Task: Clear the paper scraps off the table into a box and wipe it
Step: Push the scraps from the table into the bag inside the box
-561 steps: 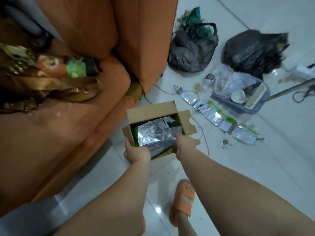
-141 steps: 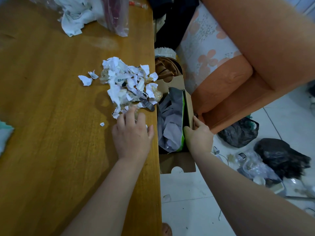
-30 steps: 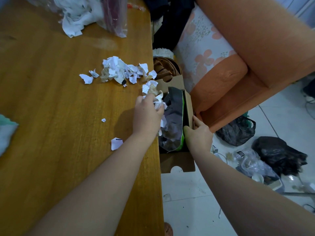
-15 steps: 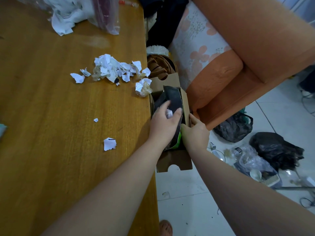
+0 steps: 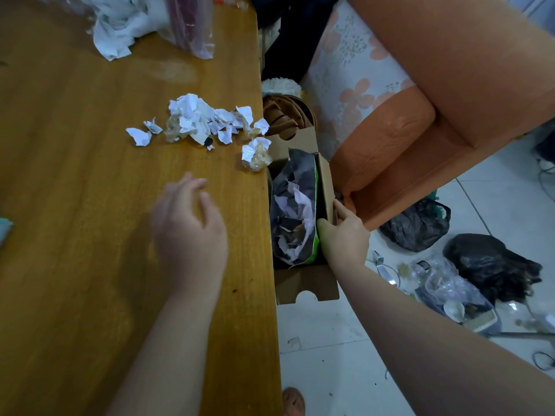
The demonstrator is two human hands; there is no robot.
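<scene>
We saw the left hand (image 5: 187, 232) over the table (image 5: 75, 265), palm down and motion-blurred. Fingers were loose, a bit spread and slightly bent, with nothing in them that we could see. We couldn't tell whether it touched the wood. It was near the table's right edge, nearer to us than the scraps (image 5: 204, 120).

The right hand (image 5: 342, 238) gripped the box (image 5: 306, 288) by its right wall, thumb inside over the rim and fingers curled round the outside. We noted the box held hard against the table's right edge, open top below the tabletop, between table and sofa (image 5: 450, 85). Flaps stood open at the near and far ends. Inside sat a crumpled foil bag (image 5: 288, 181) with a green edge, and some torn white paper lay in it.

On the table we saw one main heap of white torn pieces toward the far right. Two small bits (image 5: 139, 136) lay just left of it. A crumpled wad (image 5: 256, 153) sat alone at the edge, just beside the box's far flap.

At the table's far end we saw a white cloth (image 5: 120, 28) with a clear pouch (image 5: 189, 22) beside it. A teal thing (image 5: 4, 229) poked in at the left, too cropped to name.

On the tiled floor (image 5: 330, 340), right of the box, we logged black sacks (image 5: 417, 225) and a dustpan (image 5: 468, 316) with litter.
</scene>
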